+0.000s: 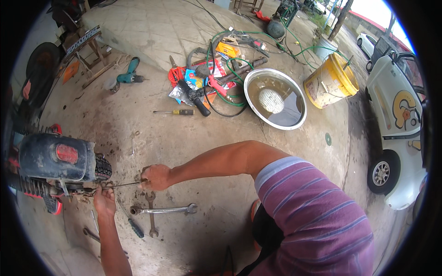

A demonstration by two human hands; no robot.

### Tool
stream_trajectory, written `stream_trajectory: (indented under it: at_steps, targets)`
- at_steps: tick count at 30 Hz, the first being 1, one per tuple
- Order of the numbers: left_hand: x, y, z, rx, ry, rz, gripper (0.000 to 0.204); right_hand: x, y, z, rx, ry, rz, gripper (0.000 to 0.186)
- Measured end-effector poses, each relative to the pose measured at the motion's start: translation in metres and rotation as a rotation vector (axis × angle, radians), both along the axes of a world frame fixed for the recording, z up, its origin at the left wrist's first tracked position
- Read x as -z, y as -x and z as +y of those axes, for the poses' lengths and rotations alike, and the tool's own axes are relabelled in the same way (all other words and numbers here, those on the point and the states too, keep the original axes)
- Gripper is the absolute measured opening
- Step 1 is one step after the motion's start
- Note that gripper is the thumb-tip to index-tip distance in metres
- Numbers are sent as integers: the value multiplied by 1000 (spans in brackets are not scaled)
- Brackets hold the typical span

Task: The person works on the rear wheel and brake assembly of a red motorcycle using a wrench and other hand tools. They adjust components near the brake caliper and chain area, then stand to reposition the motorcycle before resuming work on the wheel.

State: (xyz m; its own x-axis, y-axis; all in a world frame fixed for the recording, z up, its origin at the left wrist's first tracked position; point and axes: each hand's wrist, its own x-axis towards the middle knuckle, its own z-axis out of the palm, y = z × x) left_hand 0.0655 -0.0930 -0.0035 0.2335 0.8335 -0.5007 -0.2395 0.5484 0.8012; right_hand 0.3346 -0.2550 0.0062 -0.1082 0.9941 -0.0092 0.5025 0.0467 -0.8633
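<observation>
While my right hand (156,177) grips the outer end of a slim metal rod (126,185), my left hand (105,200) has its fingers closed about the inner end, just beside the tyre (103,167) under the dark fender (39,158). I judge this step to be working the rod at the wheel fittings; the next move seems to call for the left steadying that end while the right guides it. Crossed wrenches (168,210) lie on the floor nearby.
</observation>
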Motion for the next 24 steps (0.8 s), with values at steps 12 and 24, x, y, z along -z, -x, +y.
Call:
stream_trajectory:
  at_steps: [12, 24]
  targets:
    - [-5, -6, -5, -10, 3, 31, 22, 34, 5, 4, 244, 49, -272, 39]
    - [-2, -9, -6, 59, 26, -6, 21, 10, 11, 10, 267, 689, 784, 40]
